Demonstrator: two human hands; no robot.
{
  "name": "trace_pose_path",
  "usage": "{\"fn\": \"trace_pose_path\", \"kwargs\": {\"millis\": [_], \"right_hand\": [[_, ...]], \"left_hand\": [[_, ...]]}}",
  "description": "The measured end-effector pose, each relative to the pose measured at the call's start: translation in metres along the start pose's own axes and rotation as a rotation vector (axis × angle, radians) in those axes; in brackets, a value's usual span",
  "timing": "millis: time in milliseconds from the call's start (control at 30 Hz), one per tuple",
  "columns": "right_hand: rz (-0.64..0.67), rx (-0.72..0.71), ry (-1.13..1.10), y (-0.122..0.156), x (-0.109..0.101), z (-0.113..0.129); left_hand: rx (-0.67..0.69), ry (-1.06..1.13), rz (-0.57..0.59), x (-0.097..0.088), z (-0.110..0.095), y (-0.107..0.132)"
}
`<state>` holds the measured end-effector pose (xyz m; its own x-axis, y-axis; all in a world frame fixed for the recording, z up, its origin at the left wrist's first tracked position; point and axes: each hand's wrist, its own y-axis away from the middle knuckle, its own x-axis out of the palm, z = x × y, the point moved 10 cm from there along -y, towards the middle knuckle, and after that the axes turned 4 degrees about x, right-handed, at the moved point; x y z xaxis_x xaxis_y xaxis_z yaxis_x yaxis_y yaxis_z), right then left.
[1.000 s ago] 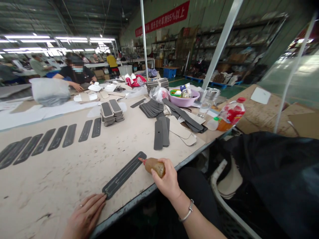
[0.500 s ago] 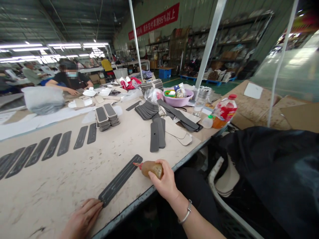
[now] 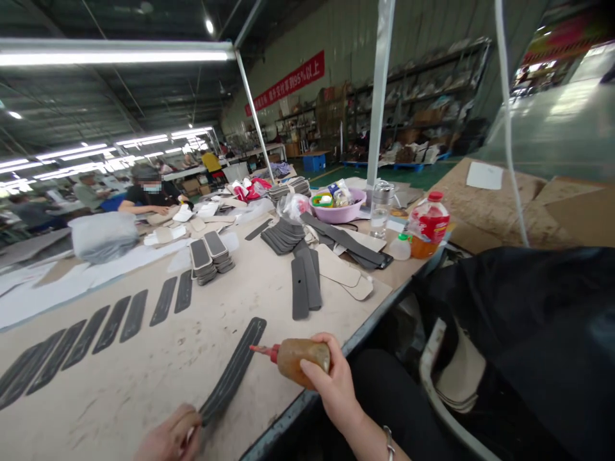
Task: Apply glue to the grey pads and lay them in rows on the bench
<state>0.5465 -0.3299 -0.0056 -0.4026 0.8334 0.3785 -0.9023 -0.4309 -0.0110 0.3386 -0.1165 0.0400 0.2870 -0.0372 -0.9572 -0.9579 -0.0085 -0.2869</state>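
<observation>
- Row of dark strips (image 3: pixel 111 324): laid side by side on the table (image 3: pixel 158 371); each long axis slants from near left to far right.
- Left hand (image 3: pixel 170 436): fingers closed on the near end of the lined strip; outline blurred.
- Two stacks (image 3: pixel 209 256): grey-topped pieces with pale edges, set side by side beyond the row's right end.
- Lined strip (image 3: pixel 231 371): located between the hands, at the near side of the table. Long axis runs from the left hand away to the right; the rounded free end points to the far right. Pale lines follow its length, and the strip bends slightly near the hand.
- Squeeze bottle (image 3: pixel 302 362): long axis nearly level across the view — red nozzle (image 3: pixel 264 351) to the left, base to the right. The tip is at the strip's right edge, near the free end; contact cannot be determined.
- Loose grey strips (image 3: pixel 306 285): overlapping, beyond the bottle; long axes point away from the wearer.
- Right hand (image 3: pixel 336 387): gripping the bottle around its base end, thumb along the near side.
</observation>
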Motion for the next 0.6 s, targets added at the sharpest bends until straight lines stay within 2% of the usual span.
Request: {"fn": "trace_pose_path", "kwargs": {"millis": [67, 167, 267, 300, 367, 467, 533, 600], "right_hand": [[-0.016, 0.071, -0.193, -0.002, -0.007, -0.005], [-0.032, 0.184, -0.426, -0.001, -0.01, -0.01], [-0.055, 0.285, -0.583, 0.003, -0.008, -0.012], [-0.063, 0.308, -0.616, 0.005, -0.007, -0.012], [-0.066, 0.336, -0.669, 0.006, -0.005, -0.01], [-0.049, 0.36, -0.723, 0.004, -0.004, -0.009], [-0.044, 0.367, -0.74, 0.001, -0.005, -0.009], [-0.039, 0.38, -0.75, -0.001, -0.007, -0.012]], "left_hand": [[-0.13, 0.022, 0.026, -0.023, 0.018, -0.036], [-0.371, -0.02, 0.077, -0.065, 0.052, -0.103], [-0.667, -0.065, 0.218, -0.091, 0.09, -0.166], [-0.731, -0.085, 0.228, -0.1, 0.099, -0.187], [-0.76, -0.145, 0.207, -0.117, 0.11, -0.233], [-0.722, -0.248, 0.137, -0.136, 0.119, -0.295], [-0.705, -0.328, 0.079, -0.144, 0.12, -0.325], [-0.677, -0.406, 0.01, -0.144, 0.115, -0.345]]}}
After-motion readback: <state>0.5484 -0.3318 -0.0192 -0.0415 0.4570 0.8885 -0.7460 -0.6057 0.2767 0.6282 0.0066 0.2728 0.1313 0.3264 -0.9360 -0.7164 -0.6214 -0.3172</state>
